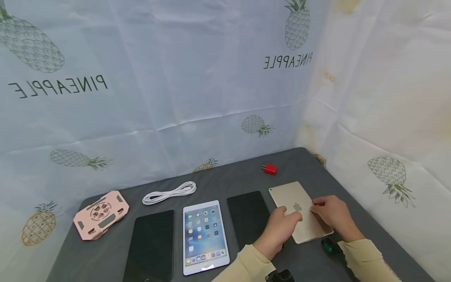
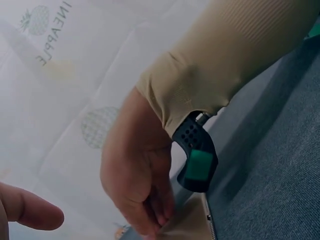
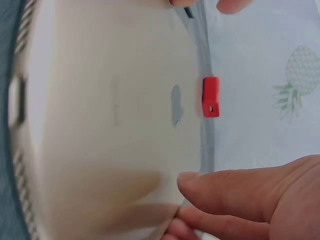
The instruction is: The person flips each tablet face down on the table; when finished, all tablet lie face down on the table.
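A gold tablet (image 1: 295,197) lies back up at the right side of the table, its apple logo showing. My left hand (image 1: 280,229) holds its left edge, the thumb over the back and the other fingers partly hidden. On the opposite edge my right hand (image 1: 334,213) pinches the tablet, with the thumb (image 3: 220,192) on the back and fingers curled beneath the rim in the right wrist view. The left wrist view shows the right hand (image 2: 135,165) at the tablet's edge and my left thumb (image 2: 37,210) in the near corner.
Left of the gold tablet lie a black tablet (image 1: 248,215), a white tablet (image 1: 206,237) with a lit home screen, and another dark tablet (image 1: 151,246). Behind are a bundled white cable (image 1: 170,193) and a red charger plug (image 1: 270,169). A pink case (image 1: 101,215) sits far left.
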A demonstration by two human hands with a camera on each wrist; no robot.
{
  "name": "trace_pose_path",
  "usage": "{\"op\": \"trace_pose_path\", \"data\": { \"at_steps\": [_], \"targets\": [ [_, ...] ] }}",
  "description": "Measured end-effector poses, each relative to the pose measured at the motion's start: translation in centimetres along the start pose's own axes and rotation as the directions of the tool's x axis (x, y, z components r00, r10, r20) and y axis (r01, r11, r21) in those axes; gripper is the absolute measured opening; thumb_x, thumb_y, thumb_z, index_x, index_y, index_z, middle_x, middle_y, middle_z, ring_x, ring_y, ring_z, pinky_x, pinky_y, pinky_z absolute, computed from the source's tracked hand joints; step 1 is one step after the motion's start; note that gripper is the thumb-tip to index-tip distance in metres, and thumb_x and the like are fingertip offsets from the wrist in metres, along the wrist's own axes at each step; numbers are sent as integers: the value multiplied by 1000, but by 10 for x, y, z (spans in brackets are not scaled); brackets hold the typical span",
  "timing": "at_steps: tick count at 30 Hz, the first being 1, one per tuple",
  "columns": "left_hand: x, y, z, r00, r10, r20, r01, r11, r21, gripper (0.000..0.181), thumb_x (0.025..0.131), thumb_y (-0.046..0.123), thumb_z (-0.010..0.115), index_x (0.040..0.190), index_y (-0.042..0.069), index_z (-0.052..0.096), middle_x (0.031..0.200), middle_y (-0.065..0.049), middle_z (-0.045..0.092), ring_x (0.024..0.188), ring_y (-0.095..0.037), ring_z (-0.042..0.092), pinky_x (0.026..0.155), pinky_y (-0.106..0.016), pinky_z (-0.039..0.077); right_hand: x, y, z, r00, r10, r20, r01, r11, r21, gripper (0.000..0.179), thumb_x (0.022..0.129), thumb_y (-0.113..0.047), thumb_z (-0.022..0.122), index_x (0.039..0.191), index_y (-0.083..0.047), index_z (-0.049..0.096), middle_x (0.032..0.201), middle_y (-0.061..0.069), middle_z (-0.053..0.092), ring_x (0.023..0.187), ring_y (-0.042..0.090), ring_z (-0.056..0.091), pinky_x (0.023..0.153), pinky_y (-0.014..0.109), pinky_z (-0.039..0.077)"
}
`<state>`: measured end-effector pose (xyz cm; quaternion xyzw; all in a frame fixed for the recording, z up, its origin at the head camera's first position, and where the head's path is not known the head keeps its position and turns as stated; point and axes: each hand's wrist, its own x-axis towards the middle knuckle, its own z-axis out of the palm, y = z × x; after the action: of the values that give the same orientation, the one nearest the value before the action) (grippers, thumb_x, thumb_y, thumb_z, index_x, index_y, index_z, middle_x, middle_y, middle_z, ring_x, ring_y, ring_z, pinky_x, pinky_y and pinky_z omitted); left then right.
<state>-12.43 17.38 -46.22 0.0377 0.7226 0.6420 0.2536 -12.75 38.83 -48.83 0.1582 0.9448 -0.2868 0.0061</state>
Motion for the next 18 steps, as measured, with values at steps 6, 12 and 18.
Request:
{"op": "trace_pose_path", "data": {
  "at_steps": [6,12,18],
  "targets": [
    [-8,7,-22,1000,16,12,-16,1000,-15,75,90,27,67,155,-8,50,162,-23,50,149,-41,50,120,-66,42,2,-30,7,999,-44,-31,43,999,-21,45,100,-22,69,132,10,72,128,33,72,109,48,70,82,55,60],
    [-18,8,-68,994,110,-8,-110,994,9,78,94,29,64,159,-9,44,168,-27,43,157,-45,40,124,-67,37,0,-79,19,988,-153,-7,153,988,20,50,101,-26,72,139,6,68,128,30,73,114,46,72,83,54,62],
    [-32,1,-112,989,125,-78,-122,992,40,81,96,29,64,161,-11,37,168,-32,39,156,-51,39,123,-68,37,-3,-117,40,978,-198,65,197,980,25,54,100,-31,75,140,5,67,130,28,73,115,44,72,88,55,63]
  ]
}}
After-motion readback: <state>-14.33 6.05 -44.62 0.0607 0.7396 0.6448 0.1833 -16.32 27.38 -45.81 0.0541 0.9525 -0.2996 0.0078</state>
